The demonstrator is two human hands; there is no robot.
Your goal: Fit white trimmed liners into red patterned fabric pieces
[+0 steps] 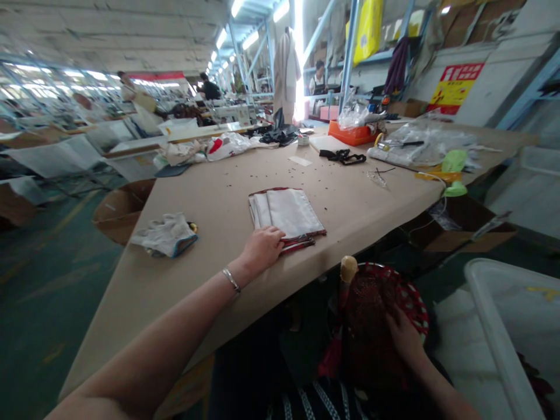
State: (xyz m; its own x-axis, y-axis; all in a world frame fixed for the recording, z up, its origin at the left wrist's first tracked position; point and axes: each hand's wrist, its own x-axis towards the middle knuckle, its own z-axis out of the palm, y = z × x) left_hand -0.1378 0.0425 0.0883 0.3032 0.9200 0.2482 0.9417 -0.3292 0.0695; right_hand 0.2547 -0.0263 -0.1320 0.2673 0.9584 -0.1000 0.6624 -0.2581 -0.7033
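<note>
On the brown-covered table, a pile of white fabric pieces with dark red edges (294,213) lies near the front edge. My left hand (263,248), with a bracelet at the wrist, rests on the pile's near left corner, fingers laid out over it. Down below the table edge on the right, my right hand (403,331) is closed on dark red fabric (367,318); its fingertips are partly lost in the dark cloth. The fabric lies over a round red-and-white woven basket or stool (417,300). A tan rounded knob (349,268) sticks up beside it.
Work gloves (168,234) lie at the table's left. Black straps (343,156), an orange tray (354,133), plastic bags (420,140) and a green fan (455,172) sit toward the back and right. A white bin (494,315) stands at right, a cardboard box (120,210) at left. People work far off.
</note>
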